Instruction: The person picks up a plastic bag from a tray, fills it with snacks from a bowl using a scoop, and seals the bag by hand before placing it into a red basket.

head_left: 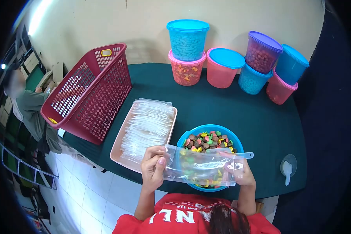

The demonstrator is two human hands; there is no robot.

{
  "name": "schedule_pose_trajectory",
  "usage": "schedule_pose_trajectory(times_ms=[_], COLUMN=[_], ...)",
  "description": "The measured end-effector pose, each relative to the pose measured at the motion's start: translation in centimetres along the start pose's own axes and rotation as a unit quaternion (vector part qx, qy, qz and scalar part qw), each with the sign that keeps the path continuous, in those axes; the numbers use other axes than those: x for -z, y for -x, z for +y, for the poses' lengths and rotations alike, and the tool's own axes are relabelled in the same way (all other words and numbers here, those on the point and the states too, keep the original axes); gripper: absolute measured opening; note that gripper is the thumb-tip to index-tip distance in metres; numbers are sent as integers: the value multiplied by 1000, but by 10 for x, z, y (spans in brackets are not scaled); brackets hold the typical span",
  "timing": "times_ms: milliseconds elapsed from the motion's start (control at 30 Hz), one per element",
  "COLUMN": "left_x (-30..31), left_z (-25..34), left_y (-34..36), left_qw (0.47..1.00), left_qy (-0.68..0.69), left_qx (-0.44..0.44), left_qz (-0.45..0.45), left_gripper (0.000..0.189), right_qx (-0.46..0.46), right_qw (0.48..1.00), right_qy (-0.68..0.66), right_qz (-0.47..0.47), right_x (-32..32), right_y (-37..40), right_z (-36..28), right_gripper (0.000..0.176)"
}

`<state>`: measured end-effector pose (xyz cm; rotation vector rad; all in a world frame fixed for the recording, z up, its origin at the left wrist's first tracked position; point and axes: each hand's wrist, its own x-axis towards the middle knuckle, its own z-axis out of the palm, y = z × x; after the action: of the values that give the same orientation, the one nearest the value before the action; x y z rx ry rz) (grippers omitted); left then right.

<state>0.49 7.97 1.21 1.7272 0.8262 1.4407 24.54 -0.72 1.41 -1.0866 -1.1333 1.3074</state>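
A clear plastic bag (201, 167) is stretched flat between my two hands, above a blue bowl (239, 141). My left hand (153, 168) pinches the bag's left end, thumb on the near face. At the other end my right hand (241, 171) grips the plastic, its fingers partly seen through the film. Round, coin-like pieces in brown, pink, green and yellow (208, 139) fill the bowl. A pale utensil handle (245, 155) sticks out over the bowl's right rim; its other end is hidden behind the bag. Left of the bowl, a light pink tray (116, 150) holds many flat clear bags (148, 126).
A maroon perforated basket (101, 101) stands at the left. Lidded blue, pink and purple tubs (188, 41) are stacked along the wall. On the right of the dark green table (222, 105) lies a small dish with a white scoop (287, 168). Another person (31, 105) is at far left.
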Motion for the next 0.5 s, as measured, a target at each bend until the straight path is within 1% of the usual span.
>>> schedule_pose_trajectory(times_ms=[33,100,133,200,233,267,300,333,400,433,467,500], left_x=[-2,-5,-3,5,6,6,7,7,6,0,-8,-13], left_z=[-1,-7,-10,-17,-17,-15,-14,-8,14,32,50,58], left_y=[1,3,4,3,2,2,2,3,5,7,9,7], left_qw=[1000,995,995,999,999,998,994,994,977,978,974,943], left_qy=[1,58,59,3,2,-46,-94,-94,-181,-184,-185,-244], left_qx=[0,-59,-59,-46,-47,-17,15,14,-100,-96,-90,-131], left_qz=[-1,64,63,5,3,27,51,49,48,-23,-94,-187], left_gripper=[31,31,31,22,22,18,23,23,60,74,88,99], right_qx=[0,25,25,28,29,32,34,34,2,2,36,70], right_qw=[1000,999,999,999,998,999,999,999,1000,1000,999,997], right_qy=[0,-45,-44,-42,-44,-41,-38,-40,-25,-25,-3,20], right_qz=[1,-1,0,14,15,10,4,6,-2,-2,-19,-37], right_x=[1,3,2,0,0,0,0,-1,-8,-13,-20,-26], right_y=[-1,-4,-4,-6,-7,-7,-8,-7,-6,-7,-8,-8], right_z=[1,6,6,7,8,10,11,9,4,6,9,12], right_gripper=[35,33,33,33,33,33,33,33,35,35,35,35])
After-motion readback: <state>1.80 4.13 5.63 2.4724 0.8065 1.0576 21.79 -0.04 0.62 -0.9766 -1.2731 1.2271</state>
